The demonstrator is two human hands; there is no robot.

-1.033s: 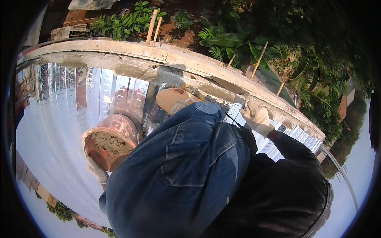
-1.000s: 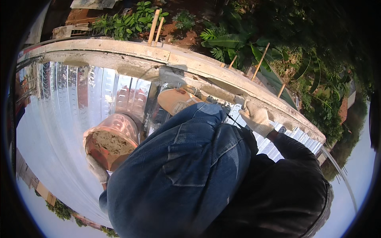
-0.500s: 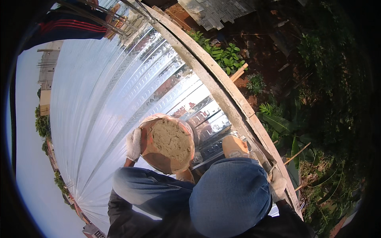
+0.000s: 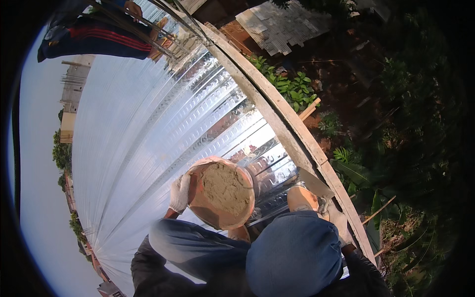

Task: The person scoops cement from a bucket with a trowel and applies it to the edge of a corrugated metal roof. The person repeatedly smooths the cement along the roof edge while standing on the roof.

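My left hand (image 4: 179, 194), in a white knit glove, grips the left rim of a round basin (image 4: 197, 204). The basin is tilted and holds a mound of grey-brown mortar (image 4: 225, 189), in front of my bent knees. On the right, my gloved right hand (image 4: 338, 222) is closed around the handle of a trowel, partly hidden by my right knee. The flat metal trowel blade (image 4: 315, 183) points forward beside the narrow concrete ledge (image 4: 277, 126), close to my right foot (image 4: 301, 198).
Ribbed shiny metal decking (image 4: 148, 128) spreads ahead and left. A board (image 4: 277, 106) edges the ledge on the right, with a drop to plants (image 4: 297, 91) and soil below. At the far left another person's leg (image 4: 99, 37) is near upright rebar (image 4: 123, 22).
My right hand has moved forward along the ledge, and the trowel blade now shows past my knee. The whole scene has shifted slightly right and down; my left hand stays on the basin rim.
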